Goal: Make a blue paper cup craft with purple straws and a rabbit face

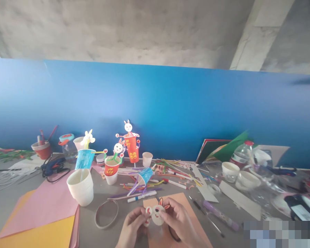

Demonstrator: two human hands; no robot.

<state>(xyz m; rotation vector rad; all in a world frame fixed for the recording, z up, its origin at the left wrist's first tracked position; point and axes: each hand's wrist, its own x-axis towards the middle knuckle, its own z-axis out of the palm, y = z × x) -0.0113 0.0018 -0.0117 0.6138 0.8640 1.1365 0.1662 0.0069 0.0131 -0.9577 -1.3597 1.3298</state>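
Observation:
Low in the middle of the view, both my hands hold a small white paper rabbit face point(157, 215) with red-lined ears. My left hand point(133, 225) pinches its left edge, where a small round paper piece sits. My right hand point(177, 217) grips its right side near one ear. The face hovers over an orange paper sheet point(188, 206) on the grey table point(10, 203). A clear tape ring point(106, 213) lies just left of my left hand.
A stack of white cups point(81, 187) stands on pink paper point(43, 203) and yellow paper point(38, 236) at left. Red and blue cup rabbit crafts point(130, 146), straws and markers point(142, 197) crowd the middle. Bottles and bowls point(245, 179) sit right, before a blue wall point(170, 103).

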